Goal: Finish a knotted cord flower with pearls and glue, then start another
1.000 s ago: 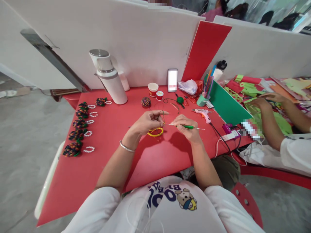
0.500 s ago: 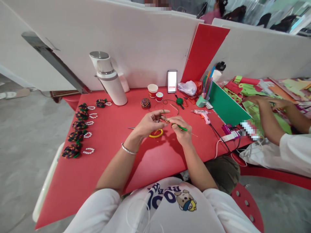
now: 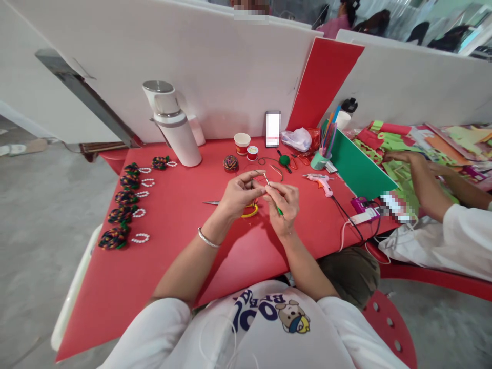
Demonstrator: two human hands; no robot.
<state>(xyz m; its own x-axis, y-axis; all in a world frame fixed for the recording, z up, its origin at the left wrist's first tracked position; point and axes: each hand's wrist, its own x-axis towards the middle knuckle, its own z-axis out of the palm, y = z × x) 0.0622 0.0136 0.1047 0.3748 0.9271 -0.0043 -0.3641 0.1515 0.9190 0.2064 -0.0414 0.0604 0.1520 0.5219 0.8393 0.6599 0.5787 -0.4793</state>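
My right hand (image 3: 283, 205) is closed round a crochet hook (image 3: 280, 210) with a green handle, its metal tip slanting up and left. Beside it my left hand (image 3: 243, 193) pinches dark yarn (image 3: 254, 180) between thumb and fingers, index finger stretched out above; the small piece of work there is mostly hidden by the fingers. Under both hands lie scissors with yellow handles (image 3: 250, 210), their blades (image 3: 211, 203) poking out to the left. A multicoloured yarn ball (image 3: 230, 163) and a small dark green yarn ball (image 3: 284, 161) rest behind the hands.
Crocheted bundles (image 3: 114, 238) with bead loops (image 3: 140, 238) line the red table's left side. A flask (image 3: 180, 138), paper cup (image 3: 242, 143) and phone (image 3: 272, 129) stand at the back. Right are a glue gun (image 3: 322, 183), pen cup (image 3: 319, 161), green board (image 3: 357, 166) and a co-worker's arms (image 3: 426, 182).
My right hand has turned, so the hook stands steeper with its tip upward and its handle toward me. My left hand has shifted slightly to the right.
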